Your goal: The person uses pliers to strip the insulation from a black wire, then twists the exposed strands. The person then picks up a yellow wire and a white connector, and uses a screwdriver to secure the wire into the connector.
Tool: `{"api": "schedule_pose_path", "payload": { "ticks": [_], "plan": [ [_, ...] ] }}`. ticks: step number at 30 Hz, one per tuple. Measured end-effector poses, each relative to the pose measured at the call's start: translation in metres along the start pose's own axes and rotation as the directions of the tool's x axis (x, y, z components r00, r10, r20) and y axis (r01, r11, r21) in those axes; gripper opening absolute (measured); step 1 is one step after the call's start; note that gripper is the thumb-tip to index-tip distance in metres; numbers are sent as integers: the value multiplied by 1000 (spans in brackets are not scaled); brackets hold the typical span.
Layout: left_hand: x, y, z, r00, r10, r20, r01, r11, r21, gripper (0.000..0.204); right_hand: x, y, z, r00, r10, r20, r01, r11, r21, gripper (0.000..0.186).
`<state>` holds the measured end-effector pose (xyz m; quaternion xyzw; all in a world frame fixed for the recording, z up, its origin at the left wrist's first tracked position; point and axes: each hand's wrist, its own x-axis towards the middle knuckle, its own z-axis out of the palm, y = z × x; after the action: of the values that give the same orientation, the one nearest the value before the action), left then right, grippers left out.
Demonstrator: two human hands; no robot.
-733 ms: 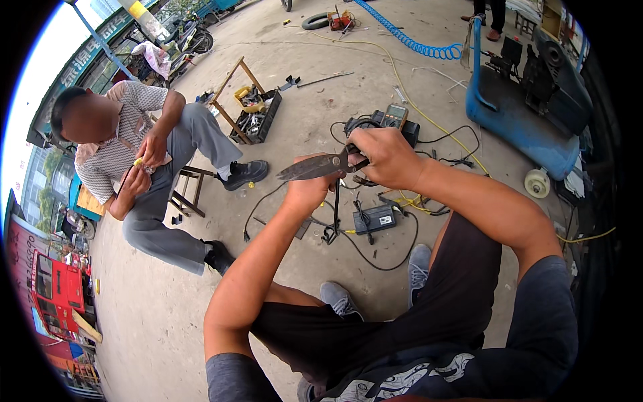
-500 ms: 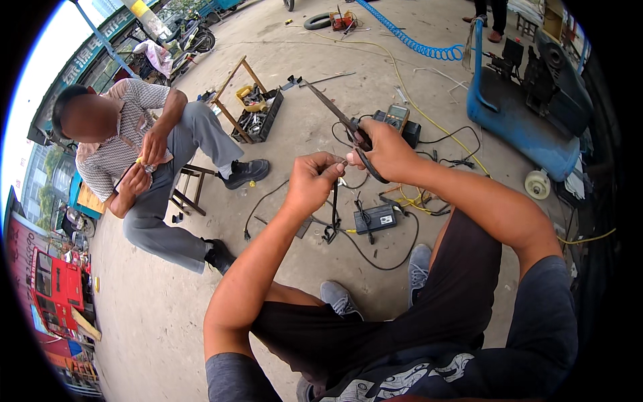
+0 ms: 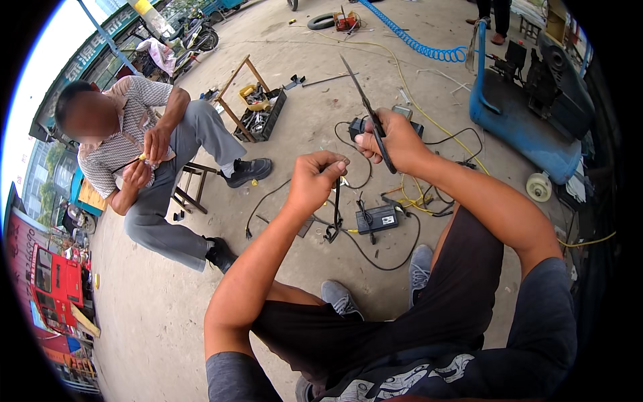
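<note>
Our two hands are now apart, where half a second ago their fingertips met: our right hand has drawn off to the right, its fingers wrapped around the scissors, which we now see nearly edge-on with the tip pointing up and away from us. Our left hand stays in about the same place, thumb and forefinger pinching the dark cable that hangs below it, left of the black box on the ground.
</note>
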<state>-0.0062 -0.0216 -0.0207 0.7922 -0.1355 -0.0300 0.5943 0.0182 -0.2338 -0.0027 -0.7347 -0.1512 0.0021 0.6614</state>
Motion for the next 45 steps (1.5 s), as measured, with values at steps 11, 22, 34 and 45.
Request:
{"api": "schedule_pose_path", "payload": {
  "ticks": [11,22,34,45],
  "plan": [
    [4,-1,3,997,-51,64,56,995,-84,10,-8,3,4,860,-491,138,495,738,-458,31],
    [-4,4,2,981,192,17,-191,953,235,10,0,-2,-8,952,160,261,-196,973,120,26],
    [-4,0,-5,977,94,192,-45,968,-246,12,-5,-6,-2,847,-477,236,532,774,-343,40],
    [-4,2,-7,973,87,214,-15,949,-316,15,-5,-1,-2,890,-423,171,454,789,-413,30]
  ]
}}
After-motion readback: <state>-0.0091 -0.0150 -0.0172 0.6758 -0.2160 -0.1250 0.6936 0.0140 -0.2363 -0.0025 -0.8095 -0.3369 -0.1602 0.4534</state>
